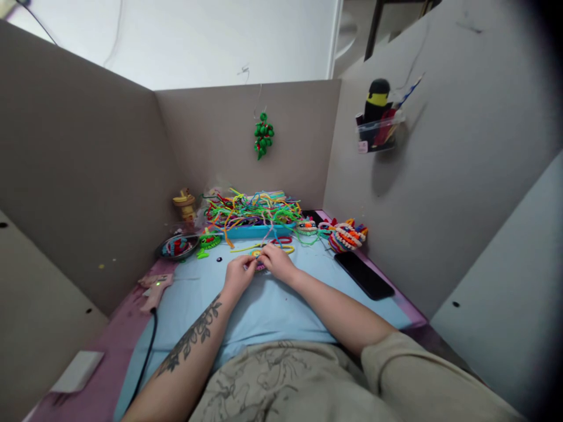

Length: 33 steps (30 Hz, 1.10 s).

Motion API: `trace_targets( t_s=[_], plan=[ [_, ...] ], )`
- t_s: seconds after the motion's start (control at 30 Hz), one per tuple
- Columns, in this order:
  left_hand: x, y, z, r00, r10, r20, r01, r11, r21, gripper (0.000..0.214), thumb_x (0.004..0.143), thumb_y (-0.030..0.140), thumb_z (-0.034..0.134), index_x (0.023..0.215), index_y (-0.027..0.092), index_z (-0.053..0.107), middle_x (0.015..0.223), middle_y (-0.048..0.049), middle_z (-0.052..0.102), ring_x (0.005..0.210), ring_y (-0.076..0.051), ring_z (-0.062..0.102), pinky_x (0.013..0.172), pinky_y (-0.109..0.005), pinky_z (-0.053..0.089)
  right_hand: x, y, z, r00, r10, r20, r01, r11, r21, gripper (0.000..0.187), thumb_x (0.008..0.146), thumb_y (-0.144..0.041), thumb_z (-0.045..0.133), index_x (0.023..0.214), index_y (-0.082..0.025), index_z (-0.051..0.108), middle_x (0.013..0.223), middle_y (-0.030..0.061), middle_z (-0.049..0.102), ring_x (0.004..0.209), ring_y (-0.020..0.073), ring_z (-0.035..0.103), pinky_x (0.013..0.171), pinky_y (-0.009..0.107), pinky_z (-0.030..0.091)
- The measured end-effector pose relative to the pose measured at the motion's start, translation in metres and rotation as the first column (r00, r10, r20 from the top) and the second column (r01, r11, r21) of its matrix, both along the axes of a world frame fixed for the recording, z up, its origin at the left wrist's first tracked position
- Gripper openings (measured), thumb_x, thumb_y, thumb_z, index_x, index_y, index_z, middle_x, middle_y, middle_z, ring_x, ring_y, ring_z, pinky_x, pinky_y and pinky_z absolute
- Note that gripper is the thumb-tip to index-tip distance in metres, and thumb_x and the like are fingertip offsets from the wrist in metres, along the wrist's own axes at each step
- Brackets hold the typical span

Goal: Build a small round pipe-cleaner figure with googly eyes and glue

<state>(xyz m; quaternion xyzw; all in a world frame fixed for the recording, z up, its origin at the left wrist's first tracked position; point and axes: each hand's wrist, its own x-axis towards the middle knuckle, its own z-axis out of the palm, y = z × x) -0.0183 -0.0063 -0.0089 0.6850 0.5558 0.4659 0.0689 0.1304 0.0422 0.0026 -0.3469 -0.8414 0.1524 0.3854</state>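
Observation:
Over the blue cloth, my left hand and my right hand meet with fingers pinched. Between them is a small pipe-cleaner craft piece, purple below with a yellow part on top, mostly hidden by my fingers. Both hands grip it. Just beyond them lie a loose yellow pipe cleaner and a red one. A small dark bead-like piece rests to the left of my left hand.
Behind stands a blue tray heaped with pipe cleaners. A pink glue gun with a lit green light and a dark bowl are at left. A phone and an orange-striped craft sit at right. Grey panels surround the table.

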Motion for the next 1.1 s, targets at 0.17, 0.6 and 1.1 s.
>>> trace_targets(
  t_s=[0.17, 0.6, 1.1],
  plan=[
    [0.004, -0.004, 0.008, 0.987, 0.011, 0.159, 0.001, 0.997, -0.074, 0.019, 0.073, 0.030, 0.056, 0.068, 0.015, 0.068, 0.063, -0.0021, 0.067, 0.059, -0.014, 0.057, 0.059, -0.024, 0.042, -0.007, 0.000, -0.004, 0.982, 0.022, -0.188, -0.039, 0.995, -0.088, 0.017, 0.079, -0.015, 0.051, 0.062, -0.016, 0.051, 0.066, -0.0013, 0.050, 0.068, 0.0124, 0.046, 0.063, 0.023, 0.033],
    [0.004, -0.003, 0.015, 0.930, 0.025, 0.367, 0.009, 0.996, -0.092, 0.021, 0.070, 0.033, 0.057, 0.063, 0.014, 0.063, 0.052, 0.0018, 0.056, 0.052, -0.011, 0.048, 0.052, -0.021, 0.038, -0.008, 0.011, -0.014, 0.905, 0.085, -0.417, -0.217, 0.935, -0.281, 0.014, 0.075, -0.028, 0.054, 0.072, -0.015, 0.059, 0.068, 0.0005, 0.058, 0.064, 0.0126, 0.051, 0.060, 0.023, 0.039],
    [0.012, -0.003, 0.013, 0.777, -0.028, 0.629, 0.155, 0.977, -0.148, 0.024, 0.069, 0.036, 0.060, 0.071, 0.012, 0.063, 0.052, 0.0019, 0.055, 0.044, -0.007, 0.042, 0.042, -0.018, 0.031, -0.016, 0.005, -0.011, 0.834, 0.086, -0.545, -0.330, 0.869, -0.369, 0.014, 0.073, -0.029, 0.052, 0.067, -0.017, 0.048, 0.060, -0.0044, 0.046, 0.055, 0.0092, 0.042, 0.054, 0.021, 0.035]
  ],
)
